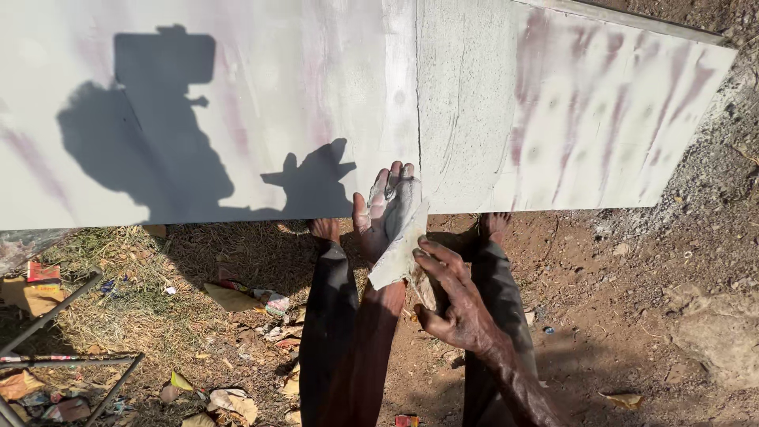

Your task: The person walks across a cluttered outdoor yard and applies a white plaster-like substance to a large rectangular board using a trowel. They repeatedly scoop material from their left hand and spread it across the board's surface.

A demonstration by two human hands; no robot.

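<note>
A large white-coated board (237,103) lies flat in front of me, with a rough grey putty strip (462,103) down its middle. My left hand (378,212) is at the board's near edge, palm up and fingers stretched, smeared with grey-white putty. My right hand (452,304) grips a flat, putty-covered scraper blade (398,251). The blade's end rests against my left palm. Below both hands are my legs in dark trousers (328,332) and my bare feet at the board's edge.
Bare reddish dirt (617,316) lies to the right, with a large stone (715,332). On the left are dry grass and scattered paper litter (237,296), plus a dark metal frame (55,348) at the lower left. My shadow falls on the board.
</note>
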